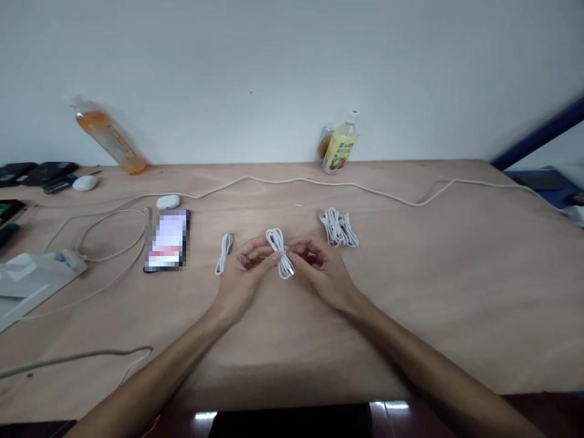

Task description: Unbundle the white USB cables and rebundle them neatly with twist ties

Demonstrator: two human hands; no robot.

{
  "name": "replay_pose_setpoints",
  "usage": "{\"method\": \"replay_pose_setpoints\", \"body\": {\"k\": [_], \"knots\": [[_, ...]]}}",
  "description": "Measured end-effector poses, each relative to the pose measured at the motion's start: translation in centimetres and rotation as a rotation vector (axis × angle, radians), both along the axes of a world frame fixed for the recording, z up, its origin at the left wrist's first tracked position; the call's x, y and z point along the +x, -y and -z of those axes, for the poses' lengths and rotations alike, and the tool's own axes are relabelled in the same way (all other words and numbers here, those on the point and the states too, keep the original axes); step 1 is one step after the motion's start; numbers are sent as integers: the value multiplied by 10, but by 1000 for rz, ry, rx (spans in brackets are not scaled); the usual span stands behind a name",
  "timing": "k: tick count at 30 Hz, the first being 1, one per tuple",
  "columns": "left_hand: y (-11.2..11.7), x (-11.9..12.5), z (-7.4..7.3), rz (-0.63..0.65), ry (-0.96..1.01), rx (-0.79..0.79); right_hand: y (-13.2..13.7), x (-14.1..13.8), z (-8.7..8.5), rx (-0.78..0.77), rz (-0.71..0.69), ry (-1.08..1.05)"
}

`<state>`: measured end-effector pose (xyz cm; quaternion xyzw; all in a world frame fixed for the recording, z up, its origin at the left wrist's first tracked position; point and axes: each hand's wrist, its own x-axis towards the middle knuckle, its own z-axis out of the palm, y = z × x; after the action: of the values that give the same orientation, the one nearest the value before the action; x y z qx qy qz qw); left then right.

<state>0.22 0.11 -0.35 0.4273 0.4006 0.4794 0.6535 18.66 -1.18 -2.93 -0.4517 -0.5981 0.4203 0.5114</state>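
Between my hands, just above the wooden table (438,286), is a coiled white USB cable (275,238), pinched at its middle, with a metal plug showing at its lower end. My left hand (244,271) grips it from the left between thumb and fingers. From the right, my right hand (322,267) pinches the same spot, thumb and fingers closed. A tie around the middle of the coil is partly covered by my fingertips. Close to my left hand lies a single folded white cable (223,254). Beyond my right hand sits a pile of bundled white cables (338,228).
A phone (168,240) and a white earbud case (168,202) lie to the left. A long white cord (301,180) crosses the back. An orange drink bottle (109,140) and a yellow-labelled bottle (340,149) lean against the wall. White packaging (36,280) is at far left.
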Motion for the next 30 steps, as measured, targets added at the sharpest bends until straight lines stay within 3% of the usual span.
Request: {"method": "replay_pose_setpoints", "body": {"k": [7, 13, 19, 30], "knots": [[-1, 1, 4, 155, 194, -143, 7, -3, -1, 88, 42, 67], [-1, 0, 5, 215, 252, -221, 7, 0, -1, 192, 50, 137], [-1, -1, 6, 210, 198, -215, 1, 7, -6, 322, -106, 300], [-4, -2, 6, 181, 230, -336, -7, 14, -10, 233, -196, 251]]}}
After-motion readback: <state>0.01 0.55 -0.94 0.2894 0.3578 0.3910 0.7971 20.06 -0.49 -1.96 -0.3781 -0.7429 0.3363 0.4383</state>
